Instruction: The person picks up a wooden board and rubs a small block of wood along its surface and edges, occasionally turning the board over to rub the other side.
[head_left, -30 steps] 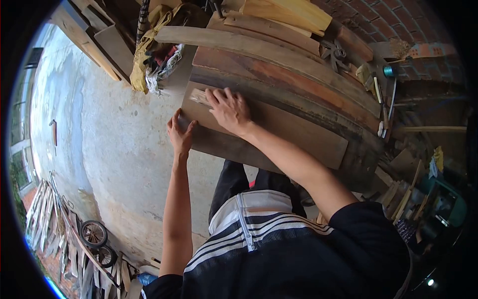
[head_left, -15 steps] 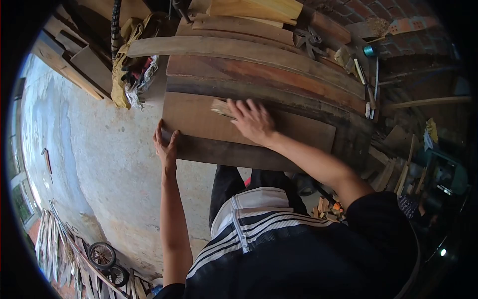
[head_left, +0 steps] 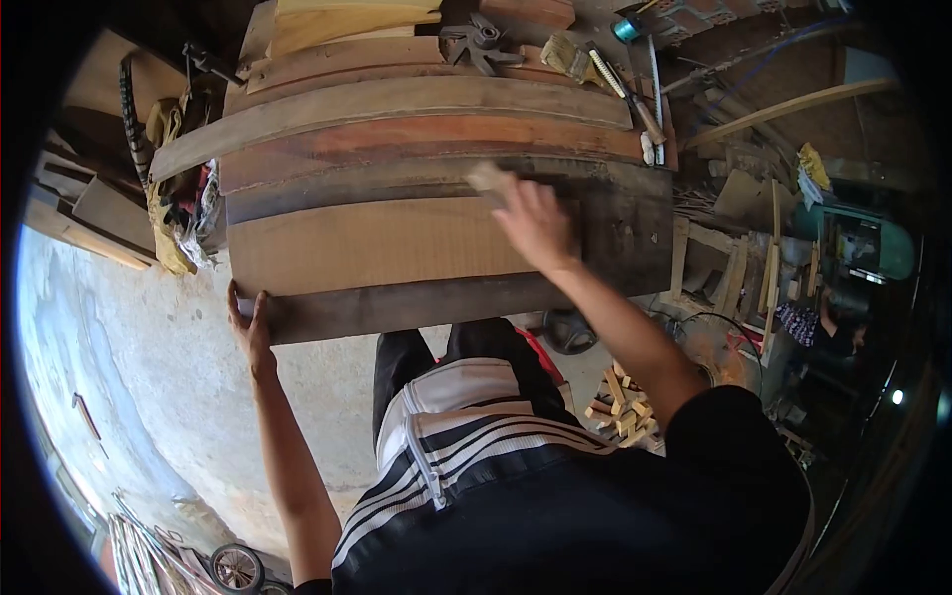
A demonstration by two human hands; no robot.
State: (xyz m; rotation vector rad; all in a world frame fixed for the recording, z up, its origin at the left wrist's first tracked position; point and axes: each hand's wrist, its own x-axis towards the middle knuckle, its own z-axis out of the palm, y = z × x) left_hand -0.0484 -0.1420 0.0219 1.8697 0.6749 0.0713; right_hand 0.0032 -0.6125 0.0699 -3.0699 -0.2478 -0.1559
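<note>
A flat brown board (head_left: pixel 377 243) lies on the dark wooden bench top (head_left: pixel 625 243). At the board's front left corner is my left hand (head_left: pixel 251 322), its thumb and fingers apart at the bench edge. My right hand (head_left: pixel 538 223), a little blurred, is closed around a small pale block (head_left: pixel 486 178) over the right part of the board, close to its back edge. Whether the block touches the board cannot be made out.
Behind the board lie long planks (head_left: pixel 397 99), a metal star-shaped part (head_left: pixel 483 45), a brush (head_left: pixel 565 58) and a teal roll (head_left: pixel 627 28). Cloth and sacking (head_left: pixel 171 218) hang at the left. Wood offcuts (head_left: pixel 625 407) lie on the floor. At the right is another person (head_left: pixel 828 332).
My right hand has moved with the block toward the board's back right. The view has shifted, so the bench sits further left. My left hand stays at the corner.
</note>
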